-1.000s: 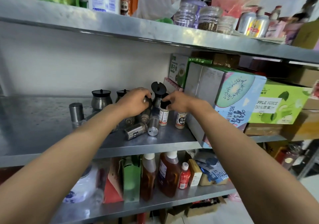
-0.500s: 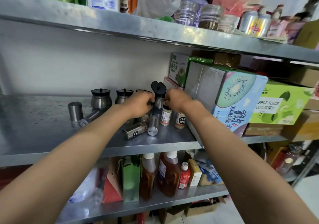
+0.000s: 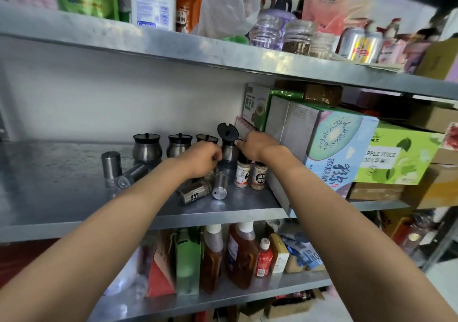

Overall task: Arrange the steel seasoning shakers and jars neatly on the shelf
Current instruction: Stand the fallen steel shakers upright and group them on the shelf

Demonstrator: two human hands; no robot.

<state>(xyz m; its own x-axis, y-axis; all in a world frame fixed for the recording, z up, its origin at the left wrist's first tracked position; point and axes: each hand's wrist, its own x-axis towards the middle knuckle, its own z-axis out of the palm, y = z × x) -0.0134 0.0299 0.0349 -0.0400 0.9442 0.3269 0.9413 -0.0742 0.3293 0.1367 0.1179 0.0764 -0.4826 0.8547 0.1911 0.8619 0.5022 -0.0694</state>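
Observation:
On the middle steel shelf (image 3: 62, 197), several round steel jars stand along the back wall. Two have shut black lids (image 3: 146, 148) (image 3: 179, 145), and a third (image 3: 207, 138) is half hidden behind my left hand. The fourth jar (image 3: 229, 151) has its black lid (image 3: 226, 130) flipped up. My left hand (image 3: 204, 159) curls against its left side. My right hand (image 3: 256, 145) pinches at its rim on the right. One steel shaker (image 3: 111, 165) stands upright at the left. Others lie on their sides (image 3: 132, 174) (image 3: 195, 193) (image 3: 220, 185).
Two small labelled plastic spice bottles (image 3: 242, 173) (image 3: 258, 176) stand below my right wrist. A kiwi-print carton (image 3: 329, 145) and a green juice box (image 3: 396, 158) fill the shelf's right side. The upper shelf (image 3: 173, 46) hangs close overhead. Bottles crowd the lower shelf (image 3: 238, 254).
Both hands have moved back from the lying shakers toward the wall and now close on the open-lidded jar. The third jar's lid has come into sight.

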